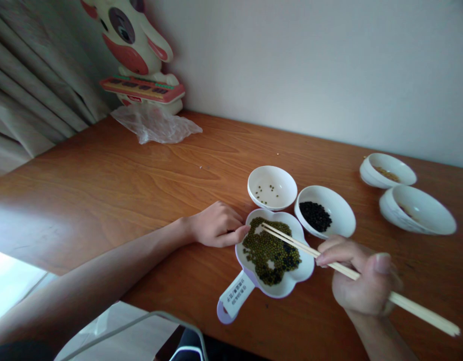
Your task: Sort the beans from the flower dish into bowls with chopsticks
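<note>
A pair of light wooden chopsticks [344, 271] is held in my right hand [361, 276], their tips over the green beans [267, 245] in a flower-shaped white dish [304, 275] with a labelled purple handle. Some black beans lie among the green ones. My left hand [218, 225] rests at the dish's left rim, fingers curled, thumb and forefinger together at the edge. Behind the dish stands a white bowl [286, 188] with several green beans. To its right, another white bowl [342, 213] holds a heap of black beans [314, 216].
Two more white bowls stand at the right, one [404, 173] with yellowish bits, the other [434, 213] with a little something brownish. A clear plastic bag [156, 125] lies before a cow-shaped toy keyboard [145, 90] at the back left. A wall bounds the wooden table [141, 185].
</note>
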A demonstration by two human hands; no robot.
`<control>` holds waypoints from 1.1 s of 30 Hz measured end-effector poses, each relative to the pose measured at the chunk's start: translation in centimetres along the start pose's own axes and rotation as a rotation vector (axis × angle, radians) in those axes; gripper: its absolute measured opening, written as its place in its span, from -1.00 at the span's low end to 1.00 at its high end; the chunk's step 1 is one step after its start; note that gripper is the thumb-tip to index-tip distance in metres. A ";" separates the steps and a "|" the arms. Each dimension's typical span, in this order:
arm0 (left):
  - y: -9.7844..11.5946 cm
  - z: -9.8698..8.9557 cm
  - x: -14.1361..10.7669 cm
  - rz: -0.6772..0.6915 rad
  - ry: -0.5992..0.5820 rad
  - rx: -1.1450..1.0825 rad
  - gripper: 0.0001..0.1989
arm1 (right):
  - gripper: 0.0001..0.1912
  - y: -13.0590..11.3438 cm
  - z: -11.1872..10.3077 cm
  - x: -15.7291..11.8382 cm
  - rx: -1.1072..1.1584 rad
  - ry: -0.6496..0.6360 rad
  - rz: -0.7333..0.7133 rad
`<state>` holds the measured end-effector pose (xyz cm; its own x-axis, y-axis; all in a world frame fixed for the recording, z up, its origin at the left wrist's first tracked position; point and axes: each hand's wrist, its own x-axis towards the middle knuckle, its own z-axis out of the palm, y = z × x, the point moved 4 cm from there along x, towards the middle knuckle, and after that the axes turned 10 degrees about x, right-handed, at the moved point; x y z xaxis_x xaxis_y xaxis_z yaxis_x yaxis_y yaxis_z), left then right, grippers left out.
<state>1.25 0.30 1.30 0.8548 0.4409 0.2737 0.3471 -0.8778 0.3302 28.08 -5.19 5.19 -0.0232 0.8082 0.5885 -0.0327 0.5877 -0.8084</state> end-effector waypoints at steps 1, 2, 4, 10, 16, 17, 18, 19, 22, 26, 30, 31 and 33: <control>0.0 0.0 0.0 0.000 0.002 0.001 -0.56 | -0.34 -0.3 0.0 0.1 0.010 -0.004 -0.031; 0.0 0.0 0.0 -0.001 0.002 0.002 -0.56 | -0.34 -0.5 -0.1 0.2 0.022 -0.008 -0.060; 0.0 0.0 0.0 -0.002 -0.003 0.004 -0.57 | -0.32 -0.9 -0.4 0.2 0.049 -0.009 -0.113; -0.1 0.2 -0.1 -0.006 -0.017 0.008 -0.56 | -0.26 -0.9 -2.1 0.3 -0.071 0.156 -0.186; -0.1 0.1 -0.1 -0.002 -0.005 -0.002 -0.57 | -0.24 0.0 -1.9 1.1 -0.133 0.265 -0.193; -0.1 0.0 0.0 -0.002 -0.004 -0.002 -0.57 | -0.27 0.2 -1.9 1.2 -0.125 0.286 -0.165; -0.1 0.0 0.0 -0.002 -0.003 -0.001 -0.57 | -0.33 0.3 -1.9 1.3 -0.114 0.308 -0.128; 0.0 0.0 0.0 -0.003 -0.004 0.000 -0.57 | -0.39 0.5 -1.9 1.3 -0.101 0.321 -0.093; 0.0 0.0 0.1 0.000 0.002 0.006 -0.57 | -0.55 0.5 -1.9 1.3 -0.072 0.301 -0.050; 0.0 0.0 0.0 0.010 0.031 -0.010 -0.56 | -0.55 0.8 -2.4 1.2 -0.046 0.254 -0.007; 0.0 0.0 0.0 0.019 0.044 -0.022 -0.56 | -0.61 1.1 -2.5 1.3 -0.018 0.192 -0.002; 0.0 0.0 0.1 0.020 0.044 -0.022 -0.56 | -0.64 1.1 -2.5 1.4 -0.027 0.184 -0.005; 0.1 0.0 0.1 0.018 0.037 -0.018 -0.57 | -0.73 0.9 -2.3 1.7 -0.044 0.176 0.018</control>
<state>1.34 0.26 1.31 0.8460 0.4320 0.3127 0.3242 -0.8822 0.3415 30.36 -3.18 5.38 0.1524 0.8103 0.5659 0.0103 0.5713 -0.8207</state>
